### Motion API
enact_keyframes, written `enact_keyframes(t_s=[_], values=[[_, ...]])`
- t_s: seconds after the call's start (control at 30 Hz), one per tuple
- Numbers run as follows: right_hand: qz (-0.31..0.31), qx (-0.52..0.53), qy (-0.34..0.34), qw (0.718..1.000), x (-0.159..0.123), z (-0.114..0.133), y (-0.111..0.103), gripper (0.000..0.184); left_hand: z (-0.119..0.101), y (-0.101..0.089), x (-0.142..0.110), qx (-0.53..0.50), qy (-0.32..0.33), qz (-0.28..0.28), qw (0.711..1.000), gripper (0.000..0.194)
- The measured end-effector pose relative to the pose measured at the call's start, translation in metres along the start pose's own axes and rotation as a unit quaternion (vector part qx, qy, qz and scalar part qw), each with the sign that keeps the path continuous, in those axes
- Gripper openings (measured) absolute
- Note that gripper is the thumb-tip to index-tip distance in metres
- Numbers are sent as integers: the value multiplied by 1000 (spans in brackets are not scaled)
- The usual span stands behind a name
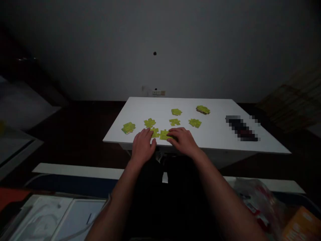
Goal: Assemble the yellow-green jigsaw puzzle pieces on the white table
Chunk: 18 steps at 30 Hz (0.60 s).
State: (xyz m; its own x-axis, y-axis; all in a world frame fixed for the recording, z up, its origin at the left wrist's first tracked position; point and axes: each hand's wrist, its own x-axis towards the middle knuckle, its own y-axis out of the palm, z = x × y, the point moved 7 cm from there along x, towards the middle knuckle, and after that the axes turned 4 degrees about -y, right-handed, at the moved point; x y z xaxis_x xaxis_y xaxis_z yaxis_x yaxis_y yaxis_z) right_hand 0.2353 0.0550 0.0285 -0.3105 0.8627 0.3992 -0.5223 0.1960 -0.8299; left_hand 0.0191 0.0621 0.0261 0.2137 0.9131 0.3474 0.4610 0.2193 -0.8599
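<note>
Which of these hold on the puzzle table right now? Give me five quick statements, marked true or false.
1. The right hand has its fingertips at a yellow-green puzzle piece. True.
2. The left hand is at the far edge of the white table. False: it is at the near edge.
3. A pile of pieces lies farther from the person than both hands. True.
4. The dark pixelated patch is left of both hands. False: it is to their right.
5. A socket strip is on the wall. True.
</note>
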Motion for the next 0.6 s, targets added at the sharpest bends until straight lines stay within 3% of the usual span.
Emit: enact_keyframes(t_s=[0.17, 0.6], values=[[-6, 2, 8, 1000, -1, -2, 0, 20, 16, 0, -4, -9, 15, 14, 1000, 38], [4, 6, 21, 1000, -1, -5, 1, 17, 14, 5, 11, -47, 8, 38, 998, 36]])
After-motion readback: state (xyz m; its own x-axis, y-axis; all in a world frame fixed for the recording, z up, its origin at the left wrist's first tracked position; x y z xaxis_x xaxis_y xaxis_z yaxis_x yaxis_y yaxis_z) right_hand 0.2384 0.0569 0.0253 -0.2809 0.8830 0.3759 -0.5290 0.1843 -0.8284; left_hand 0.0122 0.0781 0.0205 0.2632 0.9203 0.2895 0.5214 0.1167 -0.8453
